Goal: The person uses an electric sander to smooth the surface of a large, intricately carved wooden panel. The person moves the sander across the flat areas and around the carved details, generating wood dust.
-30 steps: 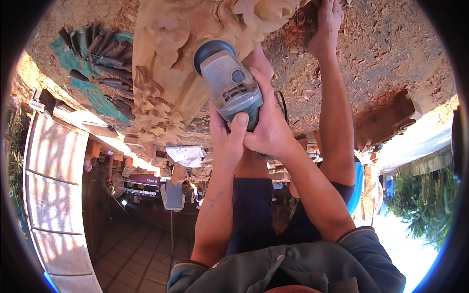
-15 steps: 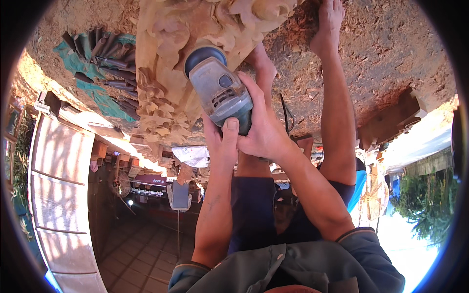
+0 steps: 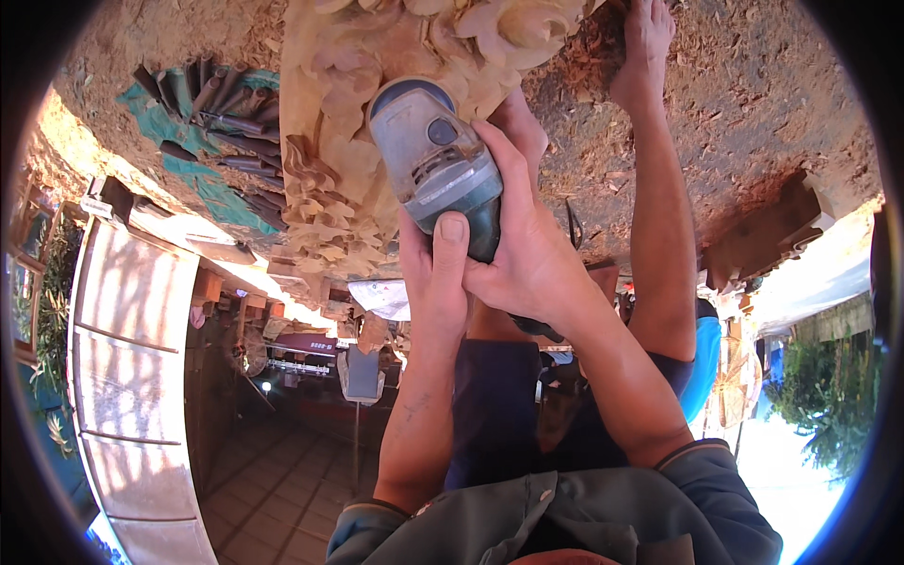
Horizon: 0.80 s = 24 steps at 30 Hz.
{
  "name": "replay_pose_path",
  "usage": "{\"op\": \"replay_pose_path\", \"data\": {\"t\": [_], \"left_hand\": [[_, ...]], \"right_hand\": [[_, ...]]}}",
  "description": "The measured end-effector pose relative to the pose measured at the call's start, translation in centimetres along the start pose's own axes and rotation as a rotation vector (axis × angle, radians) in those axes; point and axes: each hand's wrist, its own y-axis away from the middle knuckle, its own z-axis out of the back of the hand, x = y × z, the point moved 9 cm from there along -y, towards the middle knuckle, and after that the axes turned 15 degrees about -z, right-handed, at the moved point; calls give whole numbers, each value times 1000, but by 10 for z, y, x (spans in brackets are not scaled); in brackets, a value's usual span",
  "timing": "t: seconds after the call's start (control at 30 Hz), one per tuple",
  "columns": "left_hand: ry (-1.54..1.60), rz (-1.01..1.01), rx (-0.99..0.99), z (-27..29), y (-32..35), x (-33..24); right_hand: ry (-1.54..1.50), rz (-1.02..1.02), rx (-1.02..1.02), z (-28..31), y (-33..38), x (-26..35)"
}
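Both my hands grip a grey and dark green angle grinder (image 3: 443, 169), whose head points away from me. My left hand (image 3: 435, 259) closes on its near end from the left, thumb laid on top. From the right, my right hand (image 3: 523, 231) wraps the body, with its index finger stretched along the side. A dark round disc (image 3: 411, 87) shows at the rim of the grinder's head, over a pale wood carving (image 3: 330, 122) with leaf and scroll relief. The head hides most of the disc, so I cannot tell whether it touches the wood.
Several dark-handled tools (image 3: 221, 118) lie on a green cloth (image 3: 202, 193) left of the carving. Wood shavings cover the ground (image 3: 753, 104). My bare right leg (image 3: 656, 207) stretches out at the right, near a brown wooden block (image 3: 767, 231). A white cloth (image 3: 381, 298) lies nearer me.
The grinder has slid slightly farther from me over the carving, and less of its disc shows. Both hands keep their hold. The whole view has shifted a little.
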Motion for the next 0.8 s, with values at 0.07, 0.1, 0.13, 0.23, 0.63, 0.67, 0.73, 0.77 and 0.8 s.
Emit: {"op": "replay_pose_path", "data": {"t": [0.07, 0.1, 0.13, 0.23, 0.63, 0.67, 0.73, 0.77, 0.8], "left_hand": [[58, 21, -18, -8, -2, -2], [75, 23, -12, -10, -4, -2], [62, 16, 19, -9, -6, 0], [6, 63, -16, -7, -4, 2], [481, 118, -18, -79, 53, 24], [533, 83, 10, -90, 53, 28], [627, 29, 44, -110, 51, 35], [675, 16, 55, -118, 50, 31], [711, 3, 57, -123, 43, 17]], "right_hand": [[4, -9, 6, 4, -2, 1], [-20, -12, 14, 5, -4, 1], [-43, -15, 22, 7, -6, 1], [-33, -36, 59, 8, -7, 0], [399, -68, -56, 62, 53, -1], [515, -25, -87, 67, 56, 9], [567, -7, -125, 75, 56, 25], [594, 0, -142, 78, 58, 35], [556, -36, -163, 82, 57, 41]]}}
